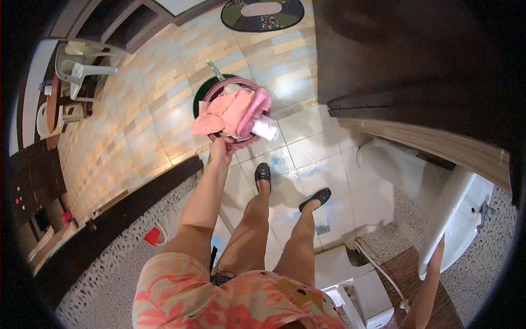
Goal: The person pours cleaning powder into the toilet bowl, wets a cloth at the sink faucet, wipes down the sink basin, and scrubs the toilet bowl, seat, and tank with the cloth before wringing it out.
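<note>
My left hand (220,152) is closed on the near rim of a round pink basin (241,145), held out in front of me above the floor. Folded pink cloths (233,112) lie heaped in it, and one corner hangs over the left side. A white piece (265,128) sticks out at the right. Behind the basin shows part of a dark green round container (204,94). Off to the right, my right hand (440,245) is at the near edge of the white sink (453,219); its fingers are too hidden to make out.
White floor tiles (285,151) with wet spots lie under my feet, and a raised sill meets wood-patterned tiles beyond. A toilet (350,274) is close behind me. A dark door (405,60) stands at the right, an oval mat (262,15) and white chairs (82,71) farther off.
</note>
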`<action>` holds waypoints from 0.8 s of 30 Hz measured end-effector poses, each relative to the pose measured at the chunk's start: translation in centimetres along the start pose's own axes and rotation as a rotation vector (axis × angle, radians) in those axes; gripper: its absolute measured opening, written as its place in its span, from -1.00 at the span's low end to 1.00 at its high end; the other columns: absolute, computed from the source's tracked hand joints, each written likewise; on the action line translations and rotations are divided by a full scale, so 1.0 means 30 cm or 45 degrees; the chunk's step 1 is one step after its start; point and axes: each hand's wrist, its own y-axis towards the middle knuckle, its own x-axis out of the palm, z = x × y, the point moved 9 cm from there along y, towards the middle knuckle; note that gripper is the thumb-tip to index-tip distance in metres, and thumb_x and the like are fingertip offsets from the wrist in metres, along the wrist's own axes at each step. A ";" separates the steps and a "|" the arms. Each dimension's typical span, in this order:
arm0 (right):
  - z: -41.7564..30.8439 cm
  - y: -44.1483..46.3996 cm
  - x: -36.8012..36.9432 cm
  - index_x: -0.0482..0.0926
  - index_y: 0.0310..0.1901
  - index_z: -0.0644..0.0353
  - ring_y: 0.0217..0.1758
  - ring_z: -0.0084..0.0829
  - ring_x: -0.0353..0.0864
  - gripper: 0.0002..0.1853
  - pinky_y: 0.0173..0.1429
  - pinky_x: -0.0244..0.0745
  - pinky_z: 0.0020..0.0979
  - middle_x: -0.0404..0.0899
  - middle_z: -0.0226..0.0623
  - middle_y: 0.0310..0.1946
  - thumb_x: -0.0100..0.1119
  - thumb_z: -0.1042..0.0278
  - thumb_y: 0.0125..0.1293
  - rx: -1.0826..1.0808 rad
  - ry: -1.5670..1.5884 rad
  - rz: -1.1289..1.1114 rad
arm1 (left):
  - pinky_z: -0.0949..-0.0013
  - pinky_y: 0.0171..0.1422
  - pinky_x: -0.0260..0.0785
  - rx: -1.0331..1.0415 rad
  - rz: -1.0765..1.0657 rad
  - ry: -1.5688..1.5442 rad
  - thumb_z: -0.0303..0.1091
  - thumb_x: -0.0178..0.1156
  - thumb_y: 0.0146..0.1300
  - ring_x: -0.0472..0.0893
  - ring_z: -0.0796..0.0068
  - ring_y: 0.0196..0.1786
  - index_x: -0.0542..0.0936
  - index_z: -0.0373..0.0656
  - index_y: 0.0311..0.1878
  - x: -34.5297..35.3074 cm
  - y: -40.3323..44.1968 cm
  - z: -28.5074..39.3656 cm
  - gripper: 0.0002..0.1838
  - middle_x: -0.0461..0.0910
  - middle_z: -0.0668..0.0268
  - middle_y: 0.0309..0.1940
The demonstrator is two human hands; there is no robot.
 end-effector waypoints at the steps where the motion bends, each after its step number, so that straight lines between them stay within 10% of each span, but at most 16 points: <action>1: 0.024 0.004 -0.013 0.34 0.20 0.26 0.00 -0.48 0.44 -0.51 0.07 0.36 -0.46 0.45 -0.28 0.01 -0.27 0.06 0.45 0.008 0.004 -0.025 | 0.28 -0.59 0.41 -0.004 -0.003 -0.004 -0.61 0.00 -0.17 0.51 0.34 -0.56 0.36 -0.16 -0.50 -0.012 0.100 0.015 -0.87 0.43 0.28 -0.57; 10: 0.024 0.128 -0.051 0.16 0.32 0.27 0.18 -0.36 0.35 -0.41 0.21 0.28 -0.37 0.35 -0.19 0.17 -0.14 0.04 0.39 0.060 -0.087 -0.018 | 0.11 -0.42 0.53 -0.085 0.190 0.076 -0.62 -0.06 -0.09 0.52 0.15 -0.63 0.36 -0.25 -0.36 -0.008 0.419 0.070 -0.83 0.45 0.17 -0.48; 18: -0.025 0.130 -0.074 0.15 0.32 0.30 0.20 -0.37 0.31 -0.38 0.24 0.22 -0.39 0.32 -0.20 0.19 -0.14 0.03 0.38 -0.035 0.044 0.133 | 0.26 -0.29 0.63 -0.041 0.081 0.156 -0.43 -0.11 0.23 0.61 0.03 -0.21 0.39 -0.28 -0.05 0.043 0.479 0.048 -0.75 0.53 0.06 -0.20; 22: 0.079 0.025 -0.159 0.15 0.32 0.32 0.23 -0.34 0.29 -0.35 0.28 0.18 -0.38 0.30 -0.16 0.21 -0.10 0.01 0.35 -0.030 -0.241 0.251 | -0.01 0.12 0.37 -0.206 -0.058 0.347 -0.13 -0.01 0.28 0.44 0.11 0.07 0.33 -0.02 0.17 0.052 0.470 -0.004 -0.59 0.38 0.18 0.11; 24: 0.206 -0.009 -0.230 0.22 0.28 0.29 0.27 -0.24 0.28 -0.34 0.33 0.13 -0.34 0.30 -0.05 0.22 -0.03 -0.02 0.29 0.059 -0.626 0.154 | -0.02 0.14 0.33 -0.059 0.341 0.503 -0.10 0.12 0.15 0.39 0.04 0.14 0.29 -0.22 0.20 0.099 0.248 0.049 -0.40 0.31 0.14 0.17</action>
